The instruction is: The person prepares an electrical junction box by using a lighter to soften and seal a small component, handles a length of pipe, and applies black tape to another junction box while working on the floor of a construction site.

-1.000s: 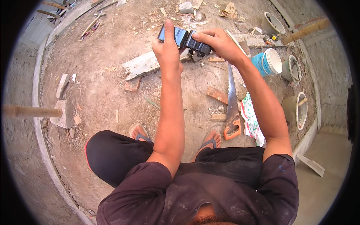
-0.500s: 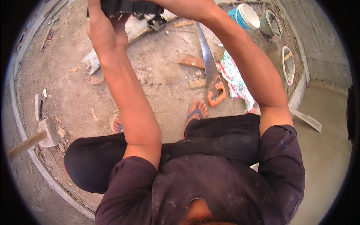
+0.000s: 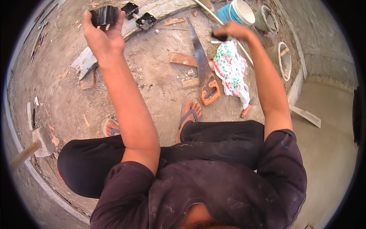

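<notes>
My left hand [image 3: 105, 41] is raised at the upper left, its fingers and thumb gripping a black plastic electrical box [image 3: 105, 15] from below. Just beyond it, two more open black boxes [image 3: 146, 21] sit by a long pale board. Over at the upper right, my right hand [image 3: 238, 31] is smeared by motion. A small black object [image 3: 219, 37] shows at its fingertips, its kind unclear. Below that hand lies a white plastic bag [image 3: 231, 68] with a red and green pattern.
A handsaw [image 3: 201, 59] with an orange handle lies on the dirt before my feet. Pale boards [image 3: 164, 11] and wood scraps are strewn about. Buckets [image 3: 244, 12] stand at the far right, beside a wet-looking grey slab [image 3: 324, 152]. A wooden-handled tool [image 3: 44, 143] is at left.
My right hand has left the black box in my left hand and swung right, toward the plastic bag, with a small black object. My left hand still holds the box, slightly lower.
</notes>
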`<control>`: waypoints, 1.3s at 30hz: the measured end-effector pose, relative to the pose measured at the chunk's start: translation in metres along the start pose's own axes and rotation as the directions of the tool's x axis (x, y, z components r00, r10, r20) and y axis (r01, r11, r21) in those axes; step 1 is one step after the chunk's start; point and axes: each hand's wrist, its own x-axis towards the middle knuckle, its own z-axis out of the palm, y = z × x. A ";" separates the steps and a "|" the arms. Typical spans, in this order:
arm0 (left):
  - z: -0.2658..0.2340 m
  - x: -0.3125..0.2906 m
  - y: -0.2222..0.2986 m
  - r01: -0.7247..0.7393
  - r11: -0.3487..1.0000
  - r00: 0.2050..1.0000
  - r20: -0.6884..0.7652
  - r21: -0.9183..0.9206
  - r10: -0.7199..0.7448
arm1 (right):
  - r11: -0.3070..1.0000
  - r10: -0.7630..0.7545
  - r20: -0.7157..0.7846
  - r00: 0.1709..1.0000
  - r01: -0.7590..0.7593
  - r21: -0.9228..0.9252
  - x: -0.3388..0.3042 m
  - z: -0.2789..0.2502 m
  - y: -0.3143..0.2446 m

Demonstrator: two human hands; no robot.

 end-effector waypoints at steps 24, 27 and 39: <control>0.175 0.050 0.124 -0.186 0.905 0.846 0.531 0.382 -0.051 | 0.438 -0.673 -0.239 0.700 0.637 0.634 -0.009 -0.037 -0.294; 0.231 0.046 0.170 -0.234 0.848 0.753 0.640 0.476 -0.152 | 0.324 -0.694 -0.400 0.599 0.755 0.570 -0.032 -0.070 -0.336; 0.199 0.020 0.257 -0.496 0.850 0.692 0.672 0.178 0.263 | 0.039 -0.587 -0.671 0.454 0.843 0.537 -0.083 -0.055 -0.444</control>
